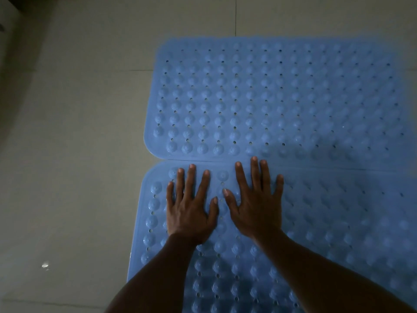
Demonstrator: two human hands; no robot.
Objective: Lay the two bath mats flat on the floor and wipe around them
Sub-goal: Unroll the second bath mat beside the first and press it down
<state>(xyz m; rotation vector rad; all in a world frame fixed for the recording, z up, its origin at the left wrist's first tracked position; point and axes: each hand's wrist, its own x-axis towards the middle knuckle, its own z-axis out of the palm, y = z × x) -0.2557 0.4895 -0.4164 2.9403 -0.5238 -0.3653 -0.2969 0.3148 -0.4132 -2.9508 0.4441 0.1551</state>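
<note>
Floor tiles [79,132] stretch leftward, nearest the left hand [189,213]; it and the right hand [255,211] press flat, holding nothing, on the near mat [338,233].

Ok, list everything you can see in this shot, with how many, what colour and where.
Far mat: one, blue, flat on the floor, upper right.
Near mat: one, blue, lower right, edge against the far mat.
Floor: pale grey tiles, left and top.
Shiny spot: one, whitish, floor at lower left.
Pale object: one, whitish, top left corner, cut off.
Left hand: one, flat on the near mat.
Right hand: one, flat on the near mat, beside the left.
</note>
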